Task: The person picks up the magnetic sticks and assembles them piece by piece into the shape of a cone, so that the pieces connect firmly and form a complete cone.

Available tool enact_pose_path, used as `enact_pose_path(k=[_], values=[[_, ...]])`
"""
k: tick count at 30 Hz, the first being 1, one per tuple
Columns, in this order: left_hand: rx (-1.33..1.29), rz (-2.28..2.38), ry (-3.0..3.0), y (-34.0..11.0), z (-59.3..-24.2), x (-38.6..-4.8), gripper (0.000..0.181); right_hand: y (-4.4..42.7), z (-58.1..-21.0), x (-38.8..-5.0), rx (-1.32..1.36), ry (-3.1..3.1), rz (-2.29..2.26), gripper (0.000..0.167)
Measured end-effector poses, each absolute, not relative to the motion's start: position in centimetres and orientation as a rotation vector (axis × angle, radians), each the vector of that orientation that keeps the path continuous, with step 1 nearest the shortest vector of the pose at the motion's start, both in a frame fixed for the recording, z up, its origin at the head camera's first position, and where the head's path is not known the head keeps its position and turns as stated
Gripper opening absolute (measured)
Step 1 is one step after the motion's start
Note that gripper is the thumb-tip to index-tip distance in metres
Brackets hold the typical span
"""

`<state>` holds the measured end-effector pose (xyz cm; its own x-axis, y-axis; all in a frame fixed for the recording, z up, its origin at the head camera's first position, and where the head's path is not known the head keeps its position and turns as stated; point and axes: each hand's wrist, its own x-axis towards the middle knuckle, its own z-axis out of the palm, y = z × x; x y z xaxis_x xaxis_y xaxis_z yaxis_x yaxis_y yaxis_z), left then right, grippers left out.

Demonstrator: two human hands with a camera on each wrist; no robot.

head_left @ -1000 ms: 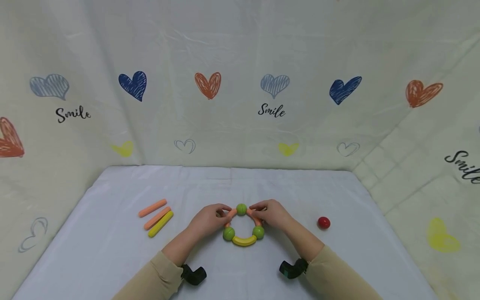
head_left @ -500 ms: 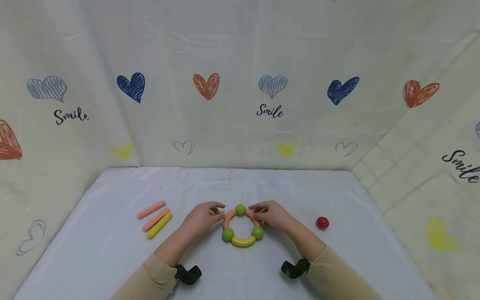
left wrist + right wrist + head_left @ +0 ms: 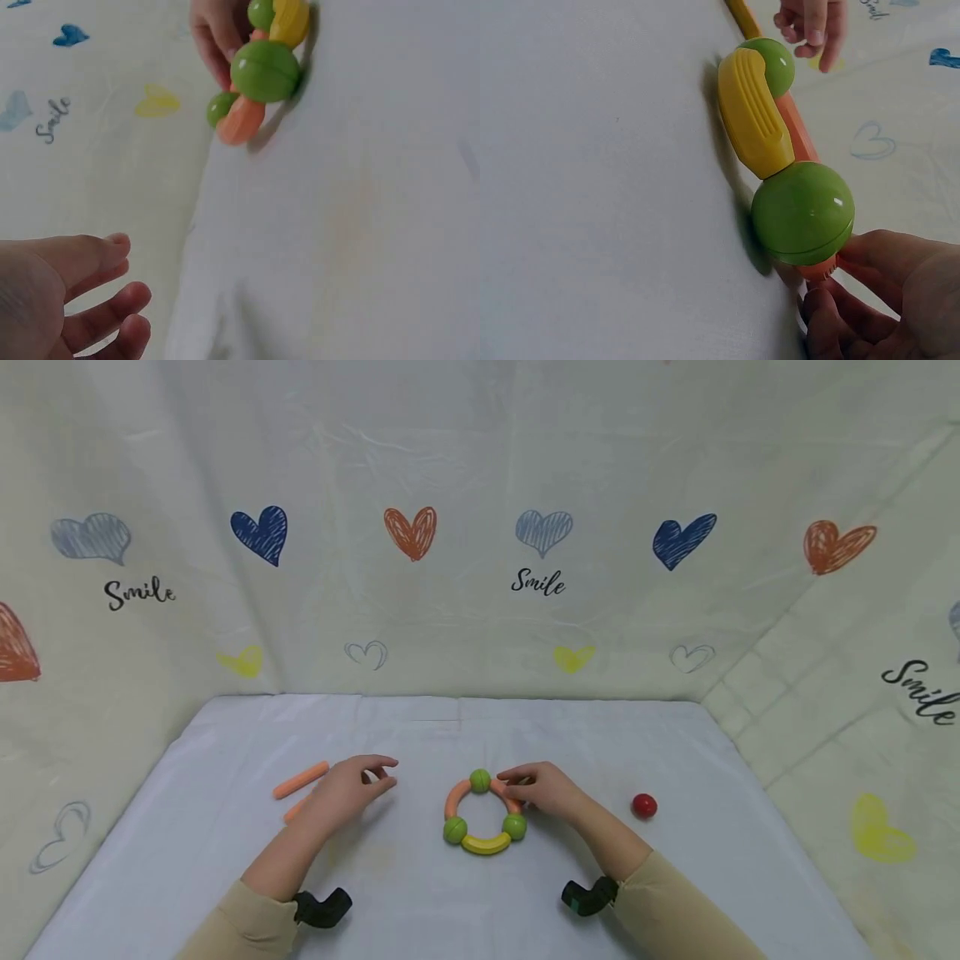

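Observation:
A ring of green balls [image 3: 454,830] joined by curved pieces lies flat on the white cloth. Its bottom piece is yellow [image 3: 486,844]; the side pieces are orange [image 3: 455,795]. My right hand [image 3: 551,787] pinches the right orange curved piece [image 3: 819,268] between thumb and fingers. Left of the ring, apart from it, my left hand [image 3: 347,789] is over the cloth with fingers loosely bent and nothing between them. Under and beside that hand are two straight orange sticks [image 3: 301,780], the nearer one partly covered by it.
A red ball [image 3: 644,806] sits on the cloth to the right of the right hand. One yellow stick [image 3: 742,16] shows in the right wrist view; my left arm hides it in the head view. A patterned curtain [image 3: 465,610] stands behind the table.
My left hand has let go of the ring's left orange piece and moved left, over the straight sticks. The right hand stays at the ring, which has barely moved.

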<state>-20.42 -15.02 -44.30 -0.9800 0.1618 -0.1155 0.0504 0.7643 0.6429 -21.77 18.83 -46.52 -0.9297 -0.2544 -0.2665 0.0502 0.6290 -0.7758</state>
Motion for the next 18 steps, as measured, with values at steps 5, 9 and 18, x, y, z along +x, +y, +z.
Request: enact_pose_path(k=[5, 9, 18], values=[[0.127, 0.94, 2.843, -19.4, -43.4, -20.3, 0.04, 18.9, -46.6, -21.8, -0.152, 2.484, -1.235, 0.03], [0.077, 0.861, 2.878, -22.5, -42.7, -20.0, 0.046, 18.8, -46.6, -21.8, -0.148, 2.489, -1.23, 0.029], [0.019, 0.74, 2.896, -25.9, -42.0, -20.0, 0.044, 18.8, -46.6, -21.8, -0.154, 2.498, -1.212, 0.028]])
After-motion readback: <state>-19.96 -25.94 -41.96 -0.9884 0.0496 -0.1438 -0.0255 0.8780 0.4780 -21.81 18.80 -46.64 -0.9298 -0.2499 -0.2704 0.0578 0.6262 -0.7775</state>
